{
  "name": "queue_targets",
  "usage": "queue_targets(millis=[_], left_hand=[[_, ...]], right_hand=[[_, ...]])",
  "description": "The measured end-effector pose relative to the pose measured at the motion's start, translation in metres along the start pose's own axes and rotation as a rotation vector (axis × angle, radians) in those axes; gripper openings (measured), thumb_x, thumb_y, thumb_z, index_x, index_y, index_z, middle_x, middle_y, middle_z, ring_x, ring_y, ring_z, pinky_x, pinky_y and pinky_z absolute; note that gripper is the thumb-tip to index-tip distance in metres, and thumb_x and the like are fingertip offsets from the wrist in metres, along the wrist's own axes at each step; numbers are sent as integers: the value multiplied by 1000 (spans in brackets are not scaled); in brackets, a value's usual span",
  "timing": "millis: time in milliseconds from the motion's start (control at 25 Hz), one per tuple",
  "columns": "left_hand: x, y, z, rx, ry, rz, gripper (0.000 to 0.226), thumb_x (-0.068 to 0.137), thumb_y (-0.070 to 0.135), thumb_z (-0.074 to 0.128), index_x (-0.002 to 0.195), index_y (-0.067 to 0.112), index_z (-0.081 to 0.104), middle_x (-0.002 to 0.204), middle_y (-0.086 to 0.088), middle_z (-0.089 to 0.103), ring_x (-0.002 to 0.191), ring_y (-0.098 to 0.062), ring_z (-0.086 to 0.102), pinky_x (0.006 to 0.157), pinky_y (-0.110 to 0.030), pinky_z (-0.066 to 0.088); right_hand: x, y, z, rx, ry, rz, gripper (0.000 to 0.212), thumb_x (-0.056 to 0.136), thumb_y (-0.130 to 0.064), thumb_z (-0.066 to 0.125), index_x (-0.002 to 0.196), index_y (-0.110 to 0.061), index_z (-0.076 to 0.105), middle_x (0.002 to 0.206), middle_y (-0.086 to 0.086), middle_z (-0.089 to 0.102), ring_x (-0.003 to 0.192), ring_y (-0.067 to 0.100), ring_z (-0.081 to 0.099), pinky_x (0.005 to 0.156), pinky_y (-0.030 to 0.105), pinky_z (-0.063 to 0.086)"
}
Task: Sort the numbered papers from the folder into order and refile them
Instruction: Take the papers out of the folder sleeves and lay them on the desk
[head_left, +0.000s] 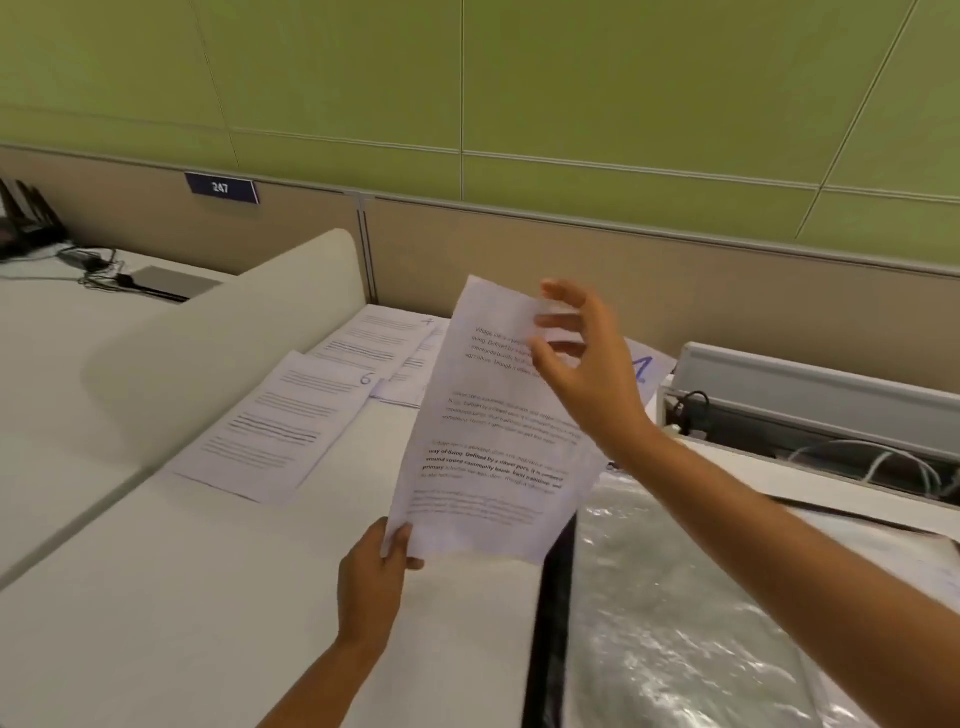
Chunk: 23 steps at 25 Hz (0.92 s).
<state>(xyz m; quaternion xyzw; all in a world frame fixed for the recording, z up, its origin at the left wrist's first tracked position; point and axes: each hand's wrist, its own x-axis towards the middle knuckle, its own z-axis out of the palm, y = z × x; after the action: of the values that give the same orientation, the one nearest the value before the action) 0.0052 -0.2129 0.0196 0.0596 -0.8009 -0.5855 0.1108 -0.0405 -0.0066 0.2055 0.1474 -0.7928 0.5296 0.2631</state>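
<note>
Spreading across the lower left, a white desk carries everything else, backed by a beige partition and a green panelled wall. On the desk's right side lies an open folder with clear plastic sleeves, its black spine running toward the viewer. A curved white divider separates this desk from the neighbouring one on the left. Held up above the desk, between both hands, is a printed sheet, tilted with its top edge leaning away. Flat on the desk behind it lie sorted pages: a page marked 6 nearest the divider, a page marked 7 farther back, and a sheet marked in blue largely hidden by the right arm. The right hand is at the sheet's upper right edge with fingers spread and loosely bent; whether they touch the paper is blurred. The left hand pinches the sheet's bottom left corner, thumb on top. A small sign reading 247 sits on the partition.
</note>
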Motion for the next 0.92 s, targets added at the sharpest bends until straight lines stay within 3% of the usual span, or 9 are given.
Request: queue_targets(millis=[80, 160, 240, 320, 440, 560, 680, 800, 920], left_hand=[[18, -9, -21, -25, -26, -78, 23, 96, 13, 50, 80, 27, 60, 68, 5, 68, 55, -9, 65, 65, -35, 53], [37, -17, -37, -70, -86, -134, 23, 95, 8, 49, 85, 25, 61, 80, 0, 68, 49, -10, 62, 63, -33, 56], [52, -27, -51, -101, -148, -184, 16, 95, 7, 49, 94, 15, 62, 84, -4, 66, 48, -12, 61, 57, -25, 55], [65, -38, -60, -96, -197, -227, 12, 95, 8, 50, 99, 11, 61, 86, -9, 66, 48, -12, 59, 54, -22, 54], [82, -57, -74, -65, -249, -263, 12, 96, 11, 49, 103, 12, 59, 91, -8, 65, 60, -18, 61, 56, -21, 52], [100, -76, -88, 172, -134, -43, 10, 93, 14, 55, 100, 15, 62, 95, -3, 64, 86, -24, 62, 67, -23, 48], [125, -103, -111, 610, -1, 296, 26, 75, 6, 75, 99, 10, 67, 97, -9, 67, 85, -31, 63, 68, -38, 53], [144, -128, -125, 831, -4, 291, 49, 65, 8, 83, 109, -2, 64, 104, -20, 66, 91, -39, 64, 74, -49, 55], [154, -137, -130, 940, 5, 375, 30, 74, 15, 76, 96, -3, 66, 82, -17, 66, 67, -34, 64, 59, -42, 54]], right_hand=[[-24, 37, 19, -90, 54, 139, 53, 87, -14, 65, 128, -33, 37, 130, -13, 43, 117, 4, 47, 96, 17, 41], [-58, 77, 41, -133, 55, 445, 66, 87, -20, 66, 141, -24, 29, 143, -3, 36, 131, 15, 38, 108, 30, 34], [-87, 98, 67, 22, -13, 835, 72, 88, -26, 63, 146, -18, 22, 147, 8, 35, 132, 25, 39, 108, 41, 35], [-109, 110, 93, 151, -95, 1034, 66, 91, -26, 60, 145, -18, 23, 142, 8, 45, 124, 25, 48, 104, 44, 41], [-125, 119, 124, 119, -140, 1073, 50, 95, -11, 53, 140, -14, 33, 137, 6, 50, 121, 24, 51, 103, 44, 42], [-125, 122, 140, -14, -141, 1037, 47, 96, -4, 45, 141, -13, 36, 138, 6, 48, 122, 24, 48, 106, 41, 39], [-116, 119, 148, -17, -61, 1005, 43, 97, -1, 40, 140, -11, 38, 135, 7, 48, 114, 20, 47, 99, 32, 37], [-106, 122, 154, -24, -23, 996, 42, 98, -1, 39, 138, -12, 39, 136, 8, 48, 111, 20, 47, 98, 35, 40], [-94, 126, 161, -19, 13, 999, 41, 98, -1, 38, 137, -14, 40, 134, 8, 49, 106, 19, 47, 94, 34, 42]])
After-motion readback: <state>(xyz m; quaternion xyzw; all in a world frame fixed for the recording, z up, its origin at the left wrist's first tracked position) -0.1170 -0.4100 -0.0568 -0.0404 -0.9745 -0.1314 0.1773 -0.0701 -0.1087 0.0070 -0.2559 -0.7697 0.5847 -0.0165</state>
